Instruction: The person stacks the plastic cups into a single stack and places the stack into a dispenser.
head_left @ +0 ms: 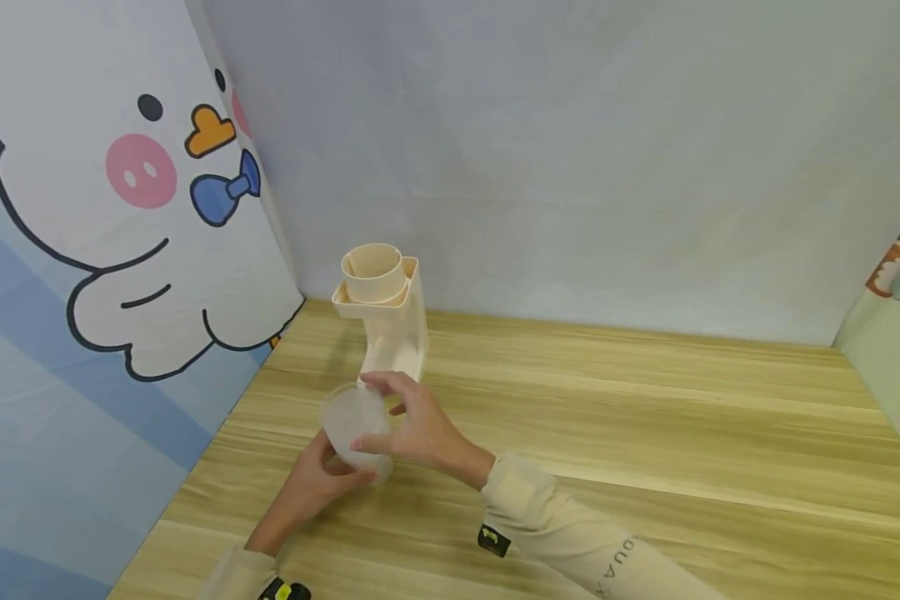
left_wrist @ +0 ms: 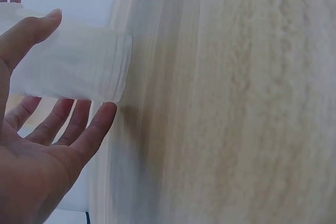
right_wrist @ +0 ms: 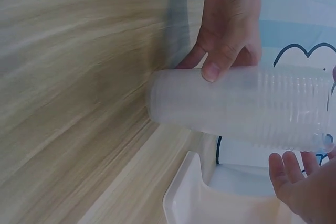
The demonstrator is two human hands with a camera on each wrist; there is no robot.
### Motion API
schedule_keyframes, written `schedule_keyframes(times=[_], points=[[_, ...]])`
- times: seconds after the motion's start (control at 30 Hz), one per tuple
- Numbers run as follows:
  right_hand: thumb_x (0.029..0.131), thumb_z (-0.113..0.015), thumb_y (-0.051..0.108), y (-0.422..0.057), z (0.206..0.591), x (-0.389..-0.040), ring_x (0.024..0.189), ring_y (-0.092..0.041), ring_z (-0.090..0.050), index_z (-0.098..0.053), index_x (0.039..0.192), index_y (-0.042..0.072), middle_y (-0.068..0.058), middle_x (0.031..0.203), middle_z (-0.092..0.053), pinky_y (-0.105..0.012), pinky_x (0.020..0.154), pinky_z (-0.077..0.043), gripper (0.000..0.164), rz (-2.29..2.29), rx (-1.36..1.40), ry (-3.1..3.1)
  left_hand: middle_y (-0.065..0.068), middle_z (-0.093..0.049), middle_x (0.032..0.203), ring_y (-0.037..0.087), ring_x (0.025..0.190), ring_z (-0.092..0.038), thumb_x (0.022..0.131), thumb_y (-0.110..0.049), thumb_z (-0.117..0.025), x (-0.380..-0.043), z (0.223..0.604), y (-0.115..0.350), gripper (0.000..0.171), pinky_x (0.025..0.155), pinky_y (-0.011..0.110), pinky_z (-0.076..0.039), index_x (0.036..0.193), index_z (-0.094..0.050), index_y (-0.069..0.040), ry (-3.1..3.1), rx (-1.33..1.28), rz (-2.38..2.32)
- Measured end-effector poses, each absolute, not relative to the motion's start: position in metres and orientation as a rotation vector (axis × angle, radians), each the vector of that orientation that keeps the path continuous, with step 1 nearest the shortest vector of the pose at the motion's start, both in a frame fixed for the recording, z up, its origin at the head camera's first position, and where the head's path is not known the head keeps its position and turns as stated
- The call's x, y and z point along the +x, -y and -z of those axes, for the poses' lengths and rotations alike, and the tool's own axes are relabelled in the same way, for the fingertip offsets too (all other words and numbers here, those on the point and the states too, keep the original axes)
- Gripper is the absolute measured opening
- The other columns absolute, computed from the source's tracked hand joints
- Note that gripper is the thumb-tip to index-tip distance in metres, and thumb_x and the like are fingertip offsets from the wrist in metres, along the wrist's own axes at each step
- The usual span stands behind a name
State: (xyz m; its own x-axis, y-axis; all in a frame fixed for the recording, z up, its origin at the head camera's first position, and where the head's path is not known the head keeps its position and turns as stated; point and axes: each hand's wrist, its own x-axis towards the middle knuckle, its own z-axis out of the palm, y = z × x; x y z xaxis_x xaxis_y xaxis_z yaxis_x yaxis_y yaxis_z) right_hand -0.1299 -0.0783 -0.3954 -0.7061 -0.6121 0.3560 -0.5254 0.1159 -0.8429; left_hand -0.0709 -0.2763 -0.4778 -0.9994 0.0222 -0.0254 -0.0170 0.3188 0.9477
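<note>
Between my two hands stands a stack of clear plastic cups (head_left: 354, 410) (right_wrist: 210, 100), bottom end close over the table and ridged rims at the top. Low on the stack, my left hand (head_left: 311, 490) (left_wrist: 47, 145) grips it, thumb on one side and fingers on the other. Up by the rims, my right hand (head_left: 429, 432) holds it between thumb and fingers; only part of this hand (right_wrist: 310, 184) shows in the right wrist view. Just behind the stack is a cream cup dispenser (head_left: 397, 346) (right_wrist: 184, 192) with a round tube (head_left: 375, 287) on top.
The wood-grain table (head_left: 645, 417) runs far to the right of the hands. A pale grey cloth wall (head_left: 570, 167) rises behind the dispenser. On the left hangs a cartoon-printed cloth (head_left: 67, 333), and a pale green panel (head_left: 896, 358) borders the right side.
</note>
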Motion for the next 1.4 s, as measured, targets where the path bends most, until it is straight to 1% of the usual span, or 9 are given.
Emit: schedule_keyframes(times=[0.27,0.43,0.53,0.63,0.77,0.83,0.93,1.23,1.4], points=[[0.075,-0.081,0.020,0.080,0.406,-0.128,0.111,-0.015,-0.052,-0.051,0.130,0.006,-0.004,0.127,-0.055,-0.040,0.084,-0.051,0.064,1.732,-1.126,-2.243,0.016,-0.046,0.132,0.034,0.116,-0.049,0.076,-0.015,-0.081,-0.070,0.477,0.274,0.080,0.085,0.035,-0.051,0.141,-0.033,-0.012,-2.529,0.034,-1.821],[0.077,-0.080,0.022,0.080,0.410,-0.127,0.109,-0.017,-0.055,-0.051,0.130,0.007,-0.003,0.125,-0.055,-0.036,0.084,-0.051,0.063,1.768,-1.079,-2.228,0.011,-0.043,0.133,0.031,0.119,-0.045,0.077,-0.013,-0.079,-0.069,0.474,0.276,0.083,0.087,0.037,-0.050,0.144,-0.030,-0.018,-2.505,0.101,-1.874],[0.077,-0.080,0.024,0.079,0.411,-0.126,0.109,-0.017,-0.054,-0.051,0.131,0.009,-0.002,0.124,-0.055,-0.032,0.084,-0.051,0.064,1.762,-1.058,-2.221,0.011,-0.043,0.133,0.023,0.117,-0.046,0.078,-0.008,-0.077,-0.066,0.471,0.278,0.080,0.087,0.034,-0.050,0.142,-0.030,-0.015,-2.493,0.158,-1.947],[0.076,-0.080,0.015,0.078,0.412,-0.125,0.110,-0.021,-0.055,-0.050,0.132,0.010,-0.005,0.123,-0.055,-0.035,0.085,-0.051,0.064,1.769,-1.051,-2.195,0.011,-0.041,0.135,0.014,0.117,-0.047,0.078,0.001,-0.075,-0.064,0.468,0.281,0.078,0.086,0.031,-0.050,0.140,-0.028,-0.008,-2.467,0.254,-2.037],[0.072,-0.076,-0.004,0.073,0.405,-0.117,0.109,-0.031,-0.057,-0.048,0.130,0.005,-0.015,0.121,-0.055,-0.042,0.084,-0.052,0.065,1.808,-1.067,-2.137,0.006,-0.040,0.137,0.008,0.119,-0.046,0.074,0.009,-0.074,-0.062,0.466,0.285,0.082,0.086,0.030,-0.050,0.139,-0.026,-0.005,-2.418,0.359,-2.121],[0.072,-0.075,-0.008,0.071,0.399,-0.112,0.108,-0.035,-0.057,-0.047,0.130,0.002,-0.019,0.121,-0.055,-0.043,0.084,-0.052,0.065,1.826,-1.073,-2.112,0.002,-0.040,0.137,0.008,0.119,-0.046,0.073,0.011,-0.074,-0.063,0.465,0.285,0.082,0.086,0.029,-0.051,0.138,-0.027,-0.005,-2.421,0.386,-2.135],[0.073,-0.074,-0.009,0.068,0.393,-0.108,0.110,-0.033,-0.056,-0.046,0.130,0.000,-0.019,0.123,-0.054,-0.040,0.085,-0.052,0.064,1.837,-1.056,-2.094,0.001,-0.042,0.136,0.009,0.119,-0.046,0.073,0.012,-0.075,-0.063,0.464,0.285,0.079,0.085,0.029,-0.051,0.135,-0.029,-0.003,-2.458,0.413,-2.136],[0.075,-0.074,-0.007,0.066,0.392,-0.106,0.111,-0.031,-0.054,-0.046,0.133,0.002,-0.014,0.127,-0.052,-0.034,0.085,-0.051,0.066,1.854,-1.005,-2.093,0.004,-0.045,0.133,0.011,0.116,-0.049,0.070,0.011,-0.077,-0.063,0.461,0.283,0.078,0.082,0.028,-0.052,0.134,-0.034,-0.002,-2.535,0.325,-2.131],[0.075,-0.074,-0.006,0.064,0.388,-0.105,0.110,-0.035,-0.054,-0.045,0.134,0.002,-0.018,0.123,-0.053,-0.044,0.086,-0.051,0.066,1.866,-1.002,-2.086,0.004,-0.047,0.133,0.013,0.115,-0.051,0.070,0.013,-0.076,-0.064,0.459,0.283,0.076,0.081,0.029,-0.052,0.133,-0.035,-0.002,-2.528,0.325,-2.145]])
